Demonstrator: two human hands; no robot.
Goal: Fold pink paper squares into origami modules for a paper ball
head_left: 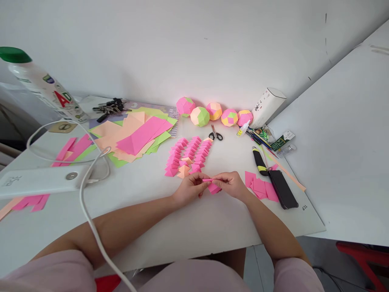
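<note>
Between my two hands is a small piece of pink paper (213, 187), partly folded. My left hand (189, 187) pinches its left side with thumb and fingers, and my right hand (231, 183) pinches its right side. Some of the paper is hidden behind my fingers. Just beyond my hands stand rows of folded pink paper units (191, 148), with a few peach ones (184, 171) at the near end. Flat pink paper pieces (260, 187) lie to the right of my right hand.
Several paper balls (199, 116) line the wall behind small scissors (215, 134). Coloured sheets (136, 136) spread at left, near keys (111, 107) and a bottle (45, 85). A white cable (88, 215) from a power bank (45, 180) crosses my left arm. A phone (283, 188) and cutter (260, 161) lie right.
</note>
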